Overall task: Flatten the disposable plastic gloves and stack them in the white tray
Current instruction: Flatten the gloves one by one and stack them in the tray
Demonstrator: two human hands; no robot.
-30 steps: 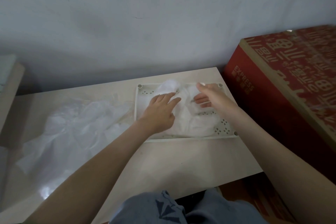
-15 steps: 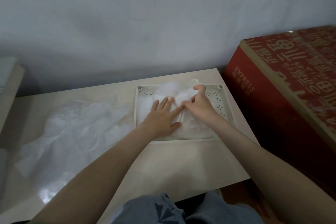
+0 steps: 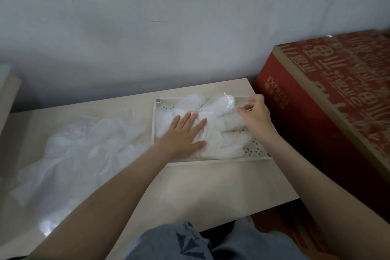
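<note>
Left hand (image 3: 182, 133) lies flat, fingers straight, pressing the gloves (image 3: 219, 131) in the tray (image 3: 211, 161). Right hand (image 3: 256, 115), just beside it, pinches their far edge. A loose pile (image 3: 84, 150) lies left of both hands on the bench (image 3: 190, 186).

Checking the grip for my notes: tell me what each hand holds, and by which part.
Right hand pinches the top glove at its far right edge. Left hand holds nothing, only presses it flat.

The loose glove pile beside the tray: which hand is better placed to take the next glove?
Probably left. The left hand rests flat nearest the pile; the right hand pinches a glove by the red box.
</note>
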